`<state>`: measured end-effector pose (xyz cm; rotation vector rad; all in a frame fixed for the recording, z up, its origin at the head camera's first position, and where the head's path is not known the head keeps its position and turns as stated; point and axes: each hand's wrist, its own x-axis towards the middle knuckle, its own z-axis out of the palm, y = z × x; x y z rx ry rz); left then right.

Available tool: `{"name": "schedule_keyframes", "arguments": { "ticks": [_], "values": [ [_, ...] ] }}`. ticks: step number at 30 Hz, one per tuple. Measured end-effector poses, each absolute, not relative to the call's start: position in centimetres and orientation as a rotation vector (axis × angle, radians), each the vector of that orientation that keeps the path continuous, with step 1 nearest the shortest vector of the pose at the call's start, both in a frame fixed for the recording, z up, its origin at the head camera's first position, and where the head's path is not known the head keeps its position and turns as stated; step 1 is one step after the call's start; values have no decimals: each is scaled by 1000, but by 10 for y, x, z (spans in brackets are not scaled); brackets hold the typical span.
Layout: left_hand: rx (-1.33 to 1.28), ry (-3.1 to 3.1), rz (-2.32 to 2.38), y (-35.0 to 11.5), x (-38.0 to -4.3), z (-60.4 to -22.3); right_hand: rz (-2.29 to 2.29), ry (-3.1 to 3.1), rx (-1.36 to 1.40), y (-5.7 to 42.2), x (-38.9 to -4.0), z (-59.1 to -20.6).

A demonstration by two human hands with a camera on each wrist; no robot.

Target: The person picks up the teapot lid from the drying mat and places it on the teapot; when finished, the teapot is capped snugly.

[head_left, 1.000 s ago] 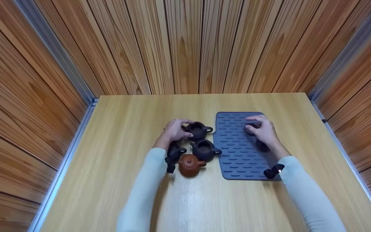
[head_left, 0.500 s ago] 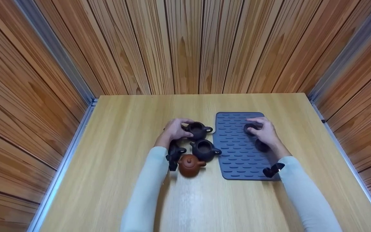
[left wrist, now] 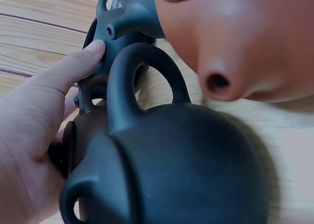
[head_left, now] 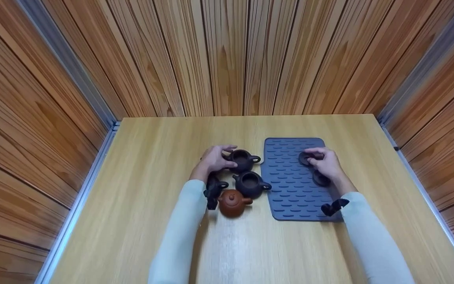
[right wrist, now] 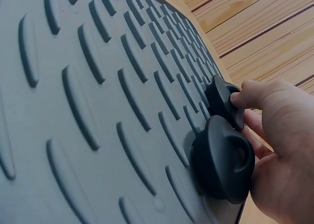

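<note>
My left hand [head_left: 213, 158] grips the rearmost dark lidless teapot [head_left: 242, 161], thumb at its near side and fingers behind. In the left wrist view the thumb presses on that teapot [left wrist: 117, 43]. My right hand [head_left: 327, 163] pinches the knob of a small dark teapot lid [head_left: 305, 158] on the grey ridged mat [head_left: 290, 197]. A second dark lid [right wrist: 223, 160] lies on the mat, nearer to the right wrist. Another open dark teapot [head_left: 252, 184] stands in front of the first.
An orange-brown clay teapot [head_left: 231, 203] with its lid on stands at the front of the group. A lidded dark teapot [left wrist: 196, 160] sits beneath my left wrist, with a brownish one [left wrist: 93, 123] beside it. Wooden walls surround the table [head_left: 164, 134].
My right hand has shifted slightly toward me and to the right, its thumb and fingers drawing closer together at the lid's knob. The left hand and the teapots stay put.
</note>
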<state>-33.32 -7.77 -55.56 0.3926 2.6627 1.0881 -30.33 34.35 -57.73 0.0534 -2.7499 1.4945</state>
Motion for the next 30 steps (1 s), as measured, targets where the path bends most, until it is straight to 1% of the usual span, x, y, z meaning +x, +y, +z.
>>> {"name": "schedule_keyframes", "arguments": {
  "ticks": [16,17,23,24,30],
  "values": [
    [399,2661,1107,-78,-332,-556,1438,-2765,-26,345,-300,-580],
    [424,2666,1112,-80,-340,-568,1438,-2769,-26,346,-300,-580],
    [416,2668,1102,-80,-340,-567,1426,-2769,-24,346,-301,-582],
    [387,2664,1091,-77,-333,-555,1418,-2764,-23,346,-302,-582],
    [360,2688,1060,-76,-333,-556,1406,-2733,-32,345,-303,-581]
  ]
}}
